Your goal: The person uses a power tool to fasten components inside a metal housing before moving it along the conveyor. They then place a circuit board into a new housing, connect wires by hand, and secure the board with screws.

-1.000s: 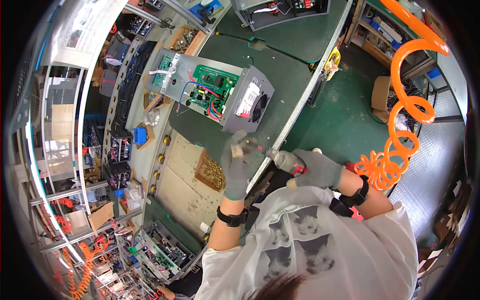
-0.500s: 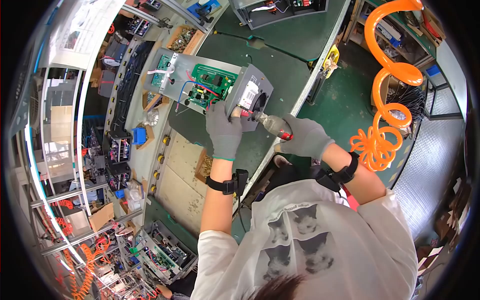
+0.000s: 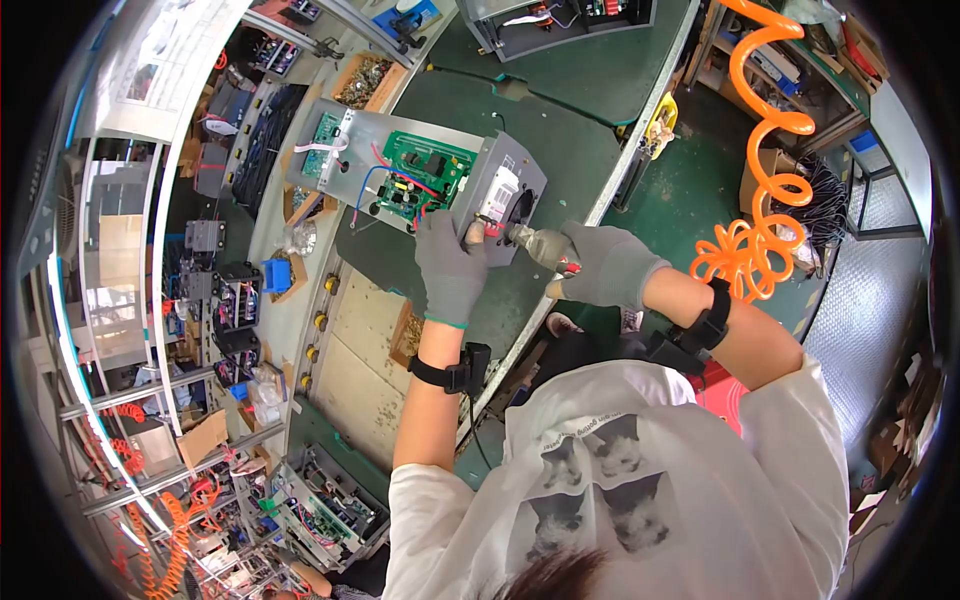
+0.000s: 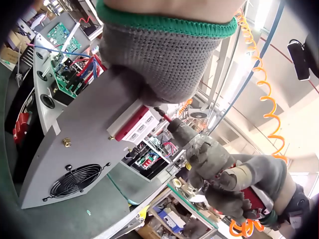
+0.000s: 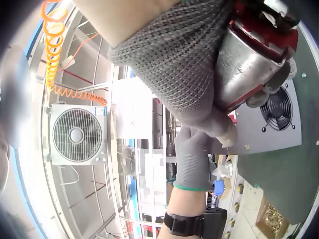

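Observation:
A grey metal case lies on the green-topped bench, its front panel (image 4: 89,124) carrying a round fan grille (image 4: 75,180) and a red-and-white block (image 4: 138,128). Inside sits a green circuit board (image 3: 440,160) with red and blue wires. My gloved left hand (image 3: 450,265) grips the panel's near edge, thumb on the front by the block and fingers behind, partly hidden. In my gloved right hand (image 3: 610,265) I hold an air screwdriver (image 4: 204,152) by its handle. Its bit (image 4: 161,113) points at the block's end, close to my left thumb.
An orange coiled hose (image 3: 770,190) hangs at the right. Wooden boxes of small metal parts (image 3: 365,80) stand along the bench's left side. Another grey case (image 3: 560,25) sits at the far end. The bench's metal edge (image 3: 600,205) runs beside the green floor.
Both hands have moved up to the case. The left hand now grips its panel edge, and the screwdriver's bit has come to the block. Over the last half second they barely moved.

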`<state>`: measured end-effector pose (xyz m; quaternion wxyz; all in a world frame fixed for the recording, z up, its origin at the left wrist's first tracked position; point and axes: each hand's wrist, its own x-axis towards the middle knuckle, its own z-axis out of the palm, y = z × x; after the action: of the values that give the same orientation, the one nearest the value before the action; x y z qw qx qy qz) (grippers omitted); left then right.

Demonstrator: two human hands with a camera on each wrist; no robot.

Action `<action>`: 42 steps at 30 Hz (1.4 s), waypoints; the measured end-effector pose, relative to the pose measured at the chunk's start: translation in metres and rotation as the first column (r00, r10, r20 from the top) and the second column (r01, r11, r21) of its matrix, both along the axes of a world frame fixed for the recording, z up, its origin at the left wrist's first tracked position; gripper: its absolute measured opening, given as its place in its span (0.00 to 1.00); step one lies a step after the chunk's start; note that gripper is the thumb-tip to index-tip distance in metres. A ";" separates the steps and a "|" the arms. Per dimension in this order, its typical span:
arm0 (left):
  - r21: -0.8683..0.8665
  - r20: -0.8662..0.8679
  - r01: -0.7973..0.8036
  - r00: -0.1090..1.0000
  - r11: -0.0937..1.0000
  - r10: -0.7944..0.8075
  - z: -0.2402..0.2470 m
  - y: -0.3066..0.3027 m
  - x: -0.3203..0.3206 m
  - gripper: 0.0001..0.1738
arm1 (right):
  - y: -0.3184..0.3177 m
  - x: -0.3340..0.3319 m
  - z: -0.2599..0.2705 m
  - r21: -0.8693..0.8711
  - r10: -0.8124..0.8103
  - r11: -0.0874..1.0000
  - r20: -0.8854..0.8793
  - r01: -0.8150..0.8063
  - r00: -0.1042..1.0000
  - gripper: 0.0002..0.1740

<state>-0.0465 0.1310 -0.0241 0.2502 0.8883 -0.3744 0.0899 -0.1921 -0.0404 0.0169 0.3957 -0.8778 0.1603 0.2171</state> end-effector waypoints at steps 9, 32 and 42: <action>-0.045 -0.053 0.073 0.996 0.996 -0.075 0.004 0.002 0.004 0.18 | 0.006 0.004 -0.005 0.086 -0.066 0.994 -0.030 0.069 0.997 0.36; -0.050 -0.141 -0.016 0.990 0.999 0.009 0.005 0.000 0.007 0.16 | -0.021 -0.093 -0.020 -0.191 -0.179 0.973 -0.248 0.134 0.952 0.35; -0.208 -0.149 0.036 0.987 0.978 -0.067 0.011 0.000 0.010 0.12 | -0.184 -0.033 -0.126 -0.493 -0.169 0.803 -0.727 -0.335 0.665 0.25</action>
<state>-0.0364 0.1307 -0.0136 0.3707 0.8522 -0.3656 0.0521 -0.2255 -0.2240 -0.1090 -0.0082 -0.7956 0.3230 0.5124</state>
